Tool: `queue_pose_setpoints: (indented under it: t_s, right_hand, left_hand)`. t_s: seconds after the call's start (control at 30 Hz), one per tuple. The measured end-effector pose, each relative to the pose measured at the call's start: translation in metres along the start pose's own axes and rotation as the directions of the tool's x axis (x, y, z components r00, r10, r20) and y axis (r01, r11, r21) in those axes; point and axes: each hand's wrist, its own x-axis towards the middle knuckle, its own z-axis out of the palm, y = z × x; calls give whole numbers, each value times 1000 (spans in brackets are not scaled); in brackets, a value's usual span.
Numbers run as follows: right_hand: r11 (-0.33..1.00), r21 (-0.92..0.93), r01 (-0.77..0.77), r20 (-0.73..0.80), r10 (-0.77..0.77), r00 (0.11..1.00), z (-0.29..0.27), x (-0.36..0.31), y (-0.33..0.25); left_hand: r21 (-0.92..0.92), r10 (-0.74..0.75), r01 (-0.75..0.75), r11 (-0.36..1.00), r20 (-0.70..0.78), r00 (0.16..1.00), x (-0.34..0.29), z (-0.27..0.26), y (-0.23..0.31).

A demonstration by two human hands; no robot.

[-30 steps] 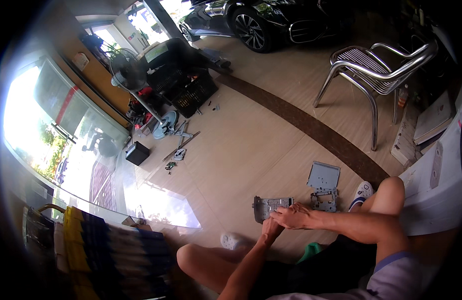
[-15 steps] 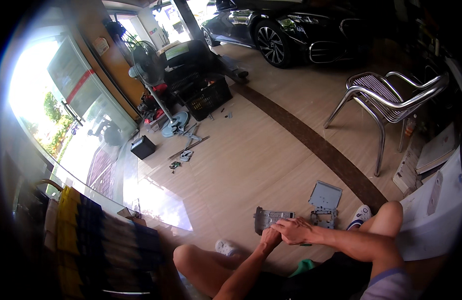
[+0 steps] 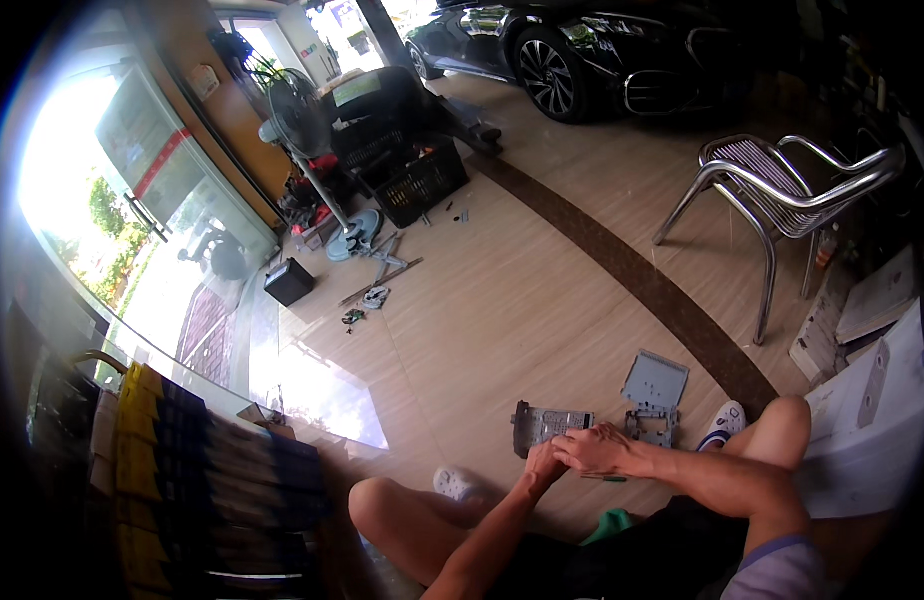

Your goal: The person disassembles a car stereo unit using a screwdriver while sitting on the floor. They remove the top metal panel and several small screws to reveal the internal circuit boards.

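A grey metal housing (image 3: 534,424) with an open frame and small parts inside lies low in front of me, between my feet. My left hand (image 3: 545,463) is closed on its near edge. My right hand (image 3: 589,450) lies against the left with curled fingers, over the housing's near right side; what it grips is hidden. Below the right wrist shows a thin green piece (image 3: 612,478). Just right of the housing, a smaller metal frame (image 3: 650,428) rests on the floor, touching or close to a flat grey metal plate (image 3: 655,380).
A metal armchair (image 3: 772,200) stands at right, a black car (image 3: 592,60) behind. Far left are a standing fan (image 3: 312,130), a black crate (image 3: 422,185), a black battery-like box (image 3: 288,283) and loose parts. Stacked yellow and dark boxes (image 3: 172,450) stand near left. Green cloth (image 3: 607,525) lies near my lap.
The view has tilted slightly, so the floor things sit a little differently. My right hand has shifted slightly over the housing; both hands stay together at its near edge.
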Motion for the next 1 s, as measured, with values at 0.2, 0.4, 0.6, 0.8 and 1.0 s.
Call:
queue_pose_setpoints:
  t_s: [0.2, 0.4, 0.6, 0.8, 1.0]
  right_hand:
    - [992, 28, 125, -166, -118, 979, 8, 2, 4]
    - [997, -72, -4, 54, 8, 998, 4, -1, 5]
    - [991, 6, 137, -169, -134, 977, 6, 3, 2]
    - [999, -5, 53, -60, -53, 997, 1, 1, 1]
    - [999, -54, 10, 18, -9, 1000, -5, 1, -3]
  left_hand:
    - [123, -7, 3, 992, 31, 999, 2, 14, -17]
    - [144, -130, 110, 984, 142, 981, 6, 1, 2]
    - [66, -19, 17, 998, 30, 999, 0, 0, -3]
    - [83, -98, 89, 993, 122, 988, 4, -1, 2]
    - [60, -28, 27, 998, 21, 999, 3, -4, 5]
